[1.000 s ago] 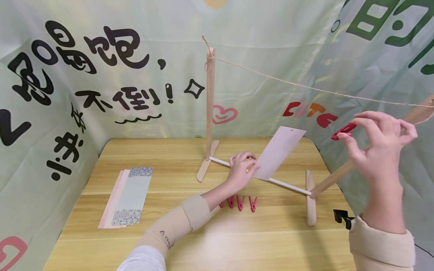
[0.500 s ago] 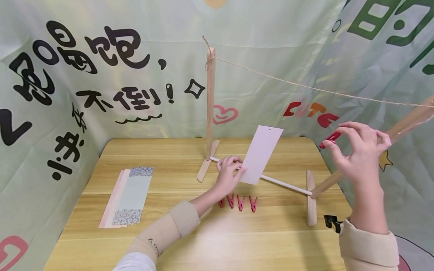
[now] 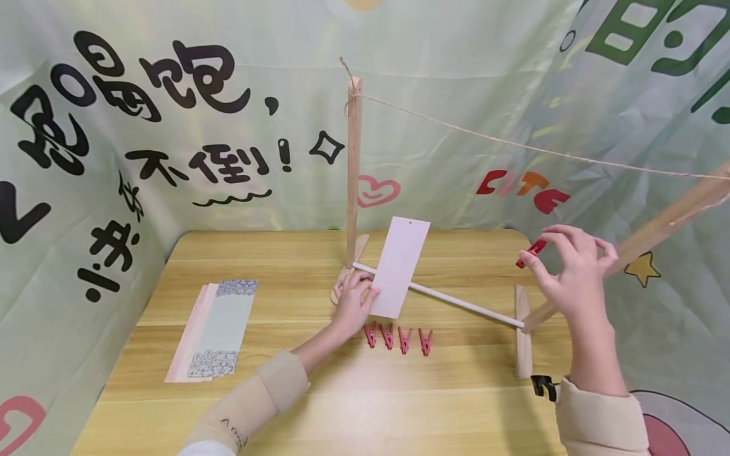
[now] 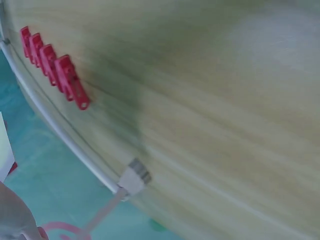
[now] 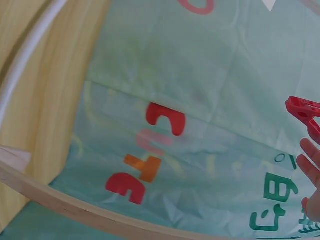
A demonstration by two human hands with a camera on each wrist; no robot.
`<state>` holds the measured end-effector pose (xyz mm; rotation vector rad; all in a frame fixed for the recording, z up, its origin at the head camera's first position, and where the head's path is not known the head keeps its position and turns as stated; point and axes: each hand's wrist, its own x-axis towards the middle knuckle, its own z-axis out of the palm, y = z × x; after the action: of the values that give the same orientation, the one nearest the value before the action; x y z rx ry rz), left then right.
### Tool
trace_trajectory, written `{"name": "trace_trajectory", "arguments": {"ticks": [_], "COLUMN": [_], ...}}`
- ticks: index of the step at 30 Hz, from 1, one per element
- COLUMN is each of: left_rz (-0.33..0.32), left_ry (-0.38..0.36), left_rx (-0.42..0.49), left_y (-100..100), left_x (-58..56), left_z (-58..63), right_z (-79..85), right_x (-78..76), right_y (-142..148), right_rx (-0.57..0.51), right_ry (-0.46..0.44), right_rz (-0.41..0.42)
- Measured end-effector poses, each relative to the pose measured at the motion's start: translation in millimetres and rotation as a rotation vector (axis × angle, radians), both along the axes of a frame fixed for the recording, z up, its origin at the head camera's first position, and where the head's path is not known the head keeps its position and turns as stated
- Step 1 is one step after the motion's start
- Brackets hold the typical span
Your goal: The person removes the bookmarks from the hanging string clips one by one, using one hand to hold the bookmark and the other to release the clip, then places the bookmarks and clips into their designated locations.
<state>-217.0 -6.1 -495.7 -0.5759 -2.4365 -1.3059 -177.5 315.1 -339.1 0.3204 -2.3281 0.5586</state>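
My left hand [image 3: 355,303] pinches the lower left edge of a pale lilac card [image 3: 400,267] with a small hole near its top. The card is held up, tilted, in front of the white rod [image 3: 464,304]. My right hand [image 3: 578,275] pinches a red clothespin [image 3: 530,253] between thumb and fingers, in the air below the string [image 3: 490,138]. That clothespin [image 5: 302,108] also shows at the edge of the right wrist view. Several more red clothespins [image 3: 404,341] lie in a row on the table just below the card.
A wooden post [image 3: 354,171] at the back and a slanting one [image 3: 644,237] at right carry the string. Their flat feet stand on the table [image 3: 456,405]. A stack of patterned and pink cards [image 3: 222,329] lies at left. A printed cloth [image 3: 445,50] hangs behind.
Both hands have moved left. The card has swung from right of centre to near the back post, and the clothespin in my right hand has come lower and farther from the string.
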Motion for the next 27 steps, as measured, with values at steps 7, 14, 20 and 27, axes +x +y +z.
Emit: {"name": "trace_trajectory", "arguments": {"ticks": [7, 14, 20, 27], "left_rz": [0.033, 0.064, 0.086, 0.122], "left_ry": [-0.006, -0.027, -0.006, 0.015], "left_rx": [0.013, 0.018, 0.036, 0.024], "left_y": [-19.2, -34.8, -48.6, -66.4], "left_x": [5.4, 10.6, 14.2, 16.3], "left_z": [-10.0, -13.1, -17.2, -24.5], "right_z": [-14.1, -32.1, -46.6, -63.2], "right_x": [-0.4, -0.8, 0.4, 0.6], "right_y": [-4.0, -9.7, -14.7, -22.6], "right_rx": [0.016, 0.004, -0.014, -0.025], "right_ry": [-0.064, -0.074, -0.155, -0.194], "right_rz": [-0.007, -0.001, -0.021, -0.014]}}
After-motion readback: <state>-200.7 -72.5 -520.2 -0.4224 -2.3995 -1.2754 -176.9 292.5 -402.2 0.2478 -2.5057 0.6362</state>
